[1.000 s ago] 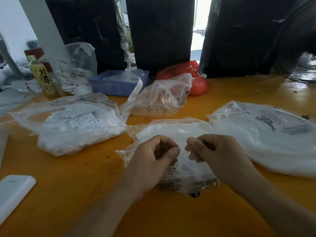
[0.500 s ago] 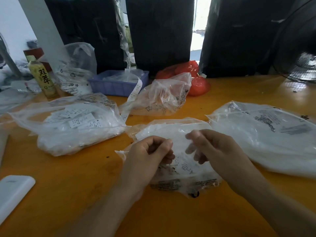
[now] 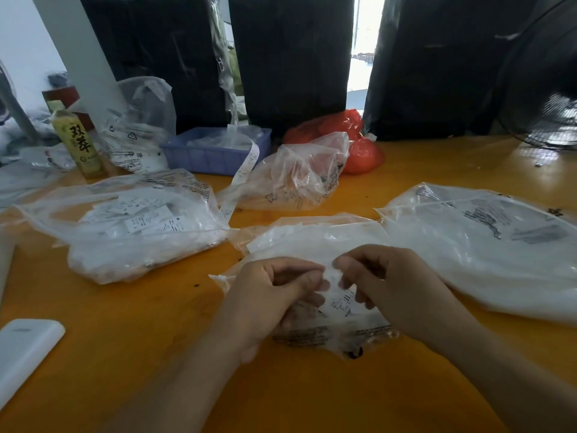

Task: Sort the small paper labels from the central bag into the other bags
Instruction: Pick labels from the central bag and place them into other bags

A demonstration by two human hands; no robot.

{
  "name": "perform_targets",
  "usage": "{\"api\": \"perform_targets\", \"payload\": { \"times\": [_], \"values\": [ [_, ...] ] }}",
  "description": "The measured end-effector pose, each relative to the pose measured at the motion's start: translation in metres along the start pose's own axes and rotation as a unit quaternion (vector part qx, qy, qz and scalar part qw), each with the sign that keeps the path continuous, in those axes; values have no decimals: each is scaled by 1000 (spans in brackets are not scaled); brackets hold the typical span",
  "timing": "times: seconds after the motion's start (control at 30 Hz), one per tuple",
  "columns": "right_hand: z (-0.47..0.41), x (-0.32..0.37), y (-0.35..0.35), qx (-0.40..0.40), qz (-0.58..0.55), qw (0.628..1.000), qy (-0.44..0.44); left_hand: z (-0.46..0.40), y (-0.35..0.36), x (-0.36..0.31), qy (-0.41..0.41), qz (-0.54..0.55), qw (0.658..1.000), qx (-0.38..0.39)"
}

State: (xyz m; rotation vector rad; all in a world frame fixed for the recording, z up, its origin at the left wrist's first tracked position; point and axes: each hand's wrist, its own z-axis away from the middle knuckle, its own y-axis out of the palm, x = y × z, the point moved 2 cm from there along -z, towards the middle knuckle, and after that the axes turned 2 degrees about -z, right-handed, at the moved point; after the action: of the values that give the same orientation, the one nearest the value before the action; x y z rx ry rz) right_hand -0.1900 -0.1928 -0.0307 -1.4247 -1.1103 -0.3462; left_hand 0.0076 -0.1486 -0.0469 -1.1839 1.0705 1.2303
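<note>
At your far left a white flat device lies on the orange table, with a yellow-green bottle standing behind the left bag, a clear sack in which printed slips already show. Your left hand has its fingers curled and its thumb pressed toward the forefinger over the central bag; your right hand mirrors it, fingertips drawn together. Between them sits a small paper label, white with fine print, and both hands appear to pinch it, though blur leaves it unclear whether it is one slip or several stuck together. That is the risk from here: thin slips cling, so a second label could ride along into the wrong sack, or the pinch could catch the bag's film and drag the whole sack across the smooth tabletop, spilling its contents. To your right the right bag lies flat, full and white. Farther back sit a purple-blue tray trailing a label strip, a crumpled clear bag and a red bag. Black wrapped bundles wall off the rear, daylight shows through a gap, and a fan stands at the right edge; its draught, if running, could lift a loose slip.
</note>
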Motion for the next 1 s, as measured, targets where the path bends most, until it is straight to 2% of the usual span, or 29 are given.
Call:
{"api": "perform_targets", "payload": {
  "times": [0.07,0.1,0.17,0.23,0.27,0.4,0.57,0.7,0.8,1.0],
  "values": [
    [-3,-3,-3,-35,106,994,-14,-4,-4,3,-23,93,995,-33],
    [-4,-4,-3,-14,172,984,-31,-5,-5,3,-29,136,989,-41],
    [-4,-8,5,81,272,957,-69,-6,-6,4,-36,196,979,-46],
    [-1,-11,14,151,337,926,-82,-7,-3,6,-44,237,970,-43],
    [-1,-11,16,161,352,919,-78,-7,-2,6,-49,253,965,-40],
    [-2,-7,14,146,354,920,-81,-7,1,4,-55,290,955,-36],
    [-2,-6,17,191,341,916,-87,-7,-1,3,-54,279,958,-37],
    [-5,-5,14,196,326,920,-97,-5,-3,0,-44,226,973,-31],
    [-8,-6,14,208,313,920,-114,-6,-4,1,-48,248,967,-32],
    [-5,-4,8,126,237,956,-119,-8,-3,1,-46,287,956,-33]
  ]
}}
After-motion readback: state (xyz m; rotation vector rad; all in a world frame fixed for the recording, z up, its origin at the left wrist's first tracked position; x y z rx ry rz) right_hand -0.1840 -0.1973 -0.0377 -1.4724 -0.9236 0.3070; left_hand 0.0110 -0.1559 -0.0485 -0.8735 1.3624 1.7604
